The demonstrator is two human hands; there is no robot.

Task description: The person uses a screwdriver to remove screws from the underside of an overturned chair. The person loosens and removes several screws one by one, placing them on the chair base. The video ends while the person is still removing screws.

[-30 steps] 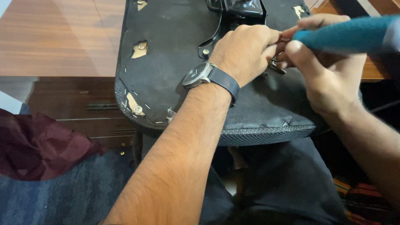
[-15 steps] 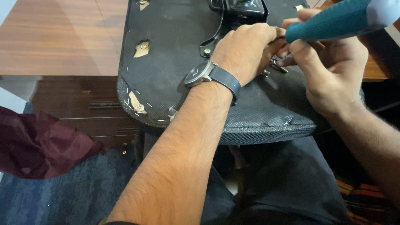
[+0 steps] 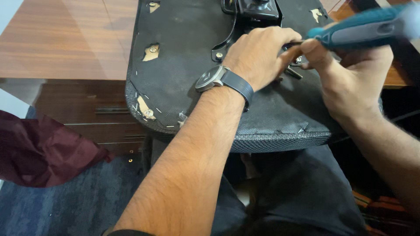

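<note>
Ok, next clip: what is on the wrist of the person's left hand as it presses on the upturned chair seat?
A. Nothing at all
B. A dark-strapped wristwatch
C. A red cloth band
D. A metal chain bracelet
B: the left hand rests on the black underside of the chair seat, and a wristwatch with a dark strap and grey case sits on its wrist.

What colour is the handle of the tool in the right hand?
Teal with a grey strip, on the screwdriver handle in the right hand; head view.

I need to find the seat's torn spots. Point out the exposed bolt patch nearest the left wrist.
The tan patch at the seat's near-left corner, ringed by staples. The other patches lie farther up the seat.
</note>
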